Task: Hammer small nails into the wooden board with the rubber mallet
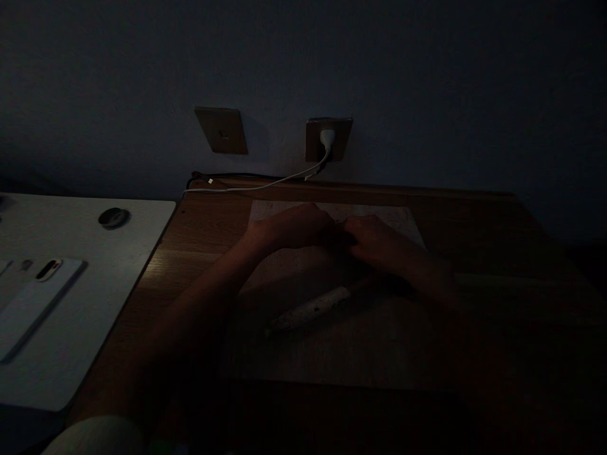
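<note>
In the dim head view, my left hand (pixel 306 225) and my right hand (pixel 370 237) meet over the far part of a pale, thin sheet (pixel 265 360). Both have their fingers curled in, knuckles up, almost touching. Whatever lies between them is lost in shadow. Nearer to me, a long, slim tool with a pale, speckled handle (pixel 310 309) lies slantwise on the sheet. Its darker far end runs toward the underside of my right forearm and is hard to make out.
The sheet rests on a wooden table (pixel 190 278) against the wall. A white plug (pixel 327 138) sits in a wall socket, its cable trailing left along the back edge. On a white table (pixel 109 284) at left are a phone (pixel 42 309) and a small round dark object (pixel 112 218).
</note>
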A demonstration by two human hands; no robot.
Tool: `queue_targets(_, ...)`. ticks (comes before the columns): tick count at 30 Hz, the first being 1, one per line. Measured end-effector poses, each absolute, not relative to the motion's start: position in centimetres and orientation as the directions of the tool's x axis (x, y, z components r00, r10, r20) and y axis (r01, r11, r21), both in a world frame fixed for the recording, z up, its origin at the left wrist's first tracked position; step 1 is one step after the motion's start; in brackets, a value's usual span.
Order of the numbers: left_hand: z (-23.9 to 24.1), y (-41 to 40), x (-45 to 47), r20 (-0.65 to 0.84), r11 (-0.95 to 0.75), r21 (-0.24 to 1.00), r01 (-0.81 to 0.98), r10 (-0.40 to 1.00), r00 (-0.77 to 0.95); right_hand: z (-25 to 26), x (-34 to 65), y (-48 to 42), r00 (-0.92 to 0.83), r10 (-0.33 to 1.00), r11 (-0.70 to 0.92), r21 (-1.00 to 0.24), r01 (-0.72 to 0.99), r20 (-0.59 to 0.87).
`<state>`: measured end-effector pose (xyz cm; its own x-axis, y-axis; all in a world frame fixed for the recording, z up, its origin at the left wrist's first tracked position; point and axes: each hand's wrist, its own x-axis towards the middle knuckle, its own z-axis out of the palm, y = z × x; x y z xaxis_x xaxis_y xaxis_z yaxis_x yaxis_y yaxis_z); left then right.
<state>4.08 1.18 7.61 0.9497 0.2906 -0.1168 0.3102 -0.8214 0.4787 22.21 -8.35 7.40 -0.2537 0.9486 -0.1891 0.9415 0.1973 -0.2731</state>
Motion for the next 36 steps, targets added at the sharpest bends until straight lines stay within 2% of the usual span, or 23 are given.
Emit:
queue_targets(13, 7.6, 1.4, 4.0, -0.138, -0.83, 0.443, 0.339, 0.31, 0.941, 8.6, 21.9, -8.4, -0.189, 0.965, 0.138, -0.262, 0.955, -0.181)
queue_targets(19, 8.3, 3.2, 2.8, -0.034, -0.827, 0.4, 0.396, 0.418, 0.908, 8.1, 22.6, -8.1, -0.141, 0.99, 0.133, -0.265, 0.955, -0.012)
queue_targets(24, 7.9, 3.7, 2.5, -0.03, -0.834, 0.334, 0.439, 0.456, 0.89, 6.6, 22.7, -8.2, -0.123, 0.989, 0.136, -0.167, 0.977, 0.083)
queue_targets(29, 7.3, 3.3, 3.0, -0.046, -0.845, 0.307, 0.438, 0.447, 0.894, 5.7, 22.5, -8.4, -0.205, 0.977, 0.21, -0.071, 0.975, 0.065)
queue_targets(36, 7.1, 3.6, 2.9, -0.033, -0.859, 0.315, 0.404, 0.416, 0.909, 6.1, 22.0, -8.2, -0.22, 0.975, 0.22, -0.049, 0.974, -0.001)
